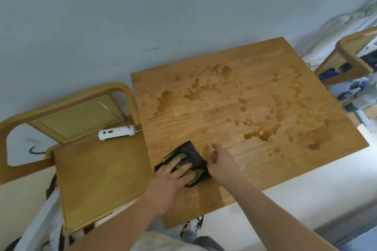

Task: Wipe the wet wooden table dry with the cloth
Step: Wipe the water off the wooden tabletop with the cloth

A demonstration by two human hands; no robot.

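A square wooden table [234, 112] fills the middle of the view, with many dark wet patches [263, 135] spread over its far and right parts. A folded black and green cloth [192, 154] lies flat near the table's front left corner. My left hand [173, 175] presses flat on the cloth with fingers spread. My right hand [217, 159] rests at the cloth's right edge; its fingers are bent toward the cloth and I cannot tell whether they pinch it.
A wooden chair [98, 173] with a cane back stands against the table's left side, and a white cylindrical device [117, 132] lies on its seat. A second wooden chair [346, 57] with clutter stands at the right. My shoe [191, 228] shows below the table's front edge.
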